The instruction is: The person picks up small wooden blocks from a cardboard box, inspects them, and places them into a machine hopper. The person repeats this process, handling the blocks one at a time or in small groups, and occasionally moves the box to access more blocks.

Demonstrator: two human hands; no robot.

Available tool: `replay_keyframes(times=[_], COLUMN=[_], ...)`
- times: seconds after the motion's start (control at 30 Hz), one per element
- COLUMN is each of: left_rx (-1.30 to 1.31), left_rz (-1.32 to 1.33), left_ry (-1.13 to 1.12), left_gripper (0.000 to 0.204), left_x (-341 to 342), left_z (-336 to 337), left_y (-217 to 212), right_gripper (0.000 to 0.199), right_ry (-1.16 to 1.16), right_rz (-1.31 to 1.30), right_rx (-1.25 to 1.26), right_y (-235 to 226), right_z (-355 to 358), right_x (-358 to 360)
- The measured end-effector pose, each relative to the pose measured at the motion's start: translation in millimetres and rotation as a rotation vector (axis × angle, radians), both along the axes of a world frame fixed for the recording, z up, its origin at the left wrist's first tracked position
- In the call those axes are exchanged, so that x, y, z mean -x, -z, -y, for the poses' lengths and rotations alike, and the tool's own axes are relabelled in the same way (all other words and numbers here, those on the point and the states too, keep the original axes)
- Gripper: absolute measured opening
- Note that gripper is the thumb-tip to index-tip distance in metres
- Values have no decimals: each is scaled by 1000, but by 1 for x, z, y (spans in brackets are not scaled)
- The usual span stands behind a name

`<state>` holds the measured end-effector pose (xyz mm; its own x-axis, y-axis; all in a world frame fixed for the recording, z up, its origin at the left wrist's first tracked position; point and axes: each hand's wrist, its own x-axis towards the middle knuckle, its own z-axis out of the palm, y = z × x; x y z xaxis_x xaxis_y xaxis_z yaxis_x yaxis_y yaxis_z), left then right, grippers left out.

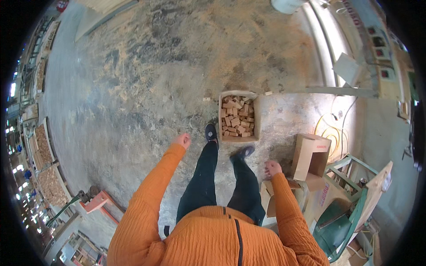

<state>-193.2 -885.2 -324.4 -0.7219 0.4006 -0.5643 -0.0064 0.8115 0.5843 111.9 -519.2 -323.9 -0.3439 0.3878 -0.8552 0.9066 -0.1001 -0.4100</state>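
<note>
**Approach to the Block Crate: Hands Unloaded**

I stood on the sawdust-strewn floor (133, 88) with both feet just short of the crate of wooden blocks (238, 117). My left hand (182, 140) was curled into a loose fist and held nothing. My right hand (272, 168) was likewise curled and empty, near an open cardboard box (310, 156). I judged this the approach step. Reaching the crate would have required bending forward and opening both hands.
</note>
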Motion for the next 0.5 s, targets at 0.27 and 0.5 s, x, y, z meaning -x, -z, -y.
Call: replay_keyframes(times=[0.27,0.5], left_rx=[130,355], left_rz=[20,-128], left_ry=[62,219], left_gripper=[27,35], left_x=[88,119], left_z=[-74,-108], left_y=[187,337], right_gripper=[32,43], right_ry=[236,-19], right_rz=[-79,70], right_rx=[173,-26], right_y=[199,314], right_z=[-136,-190], right_x=[130,234])
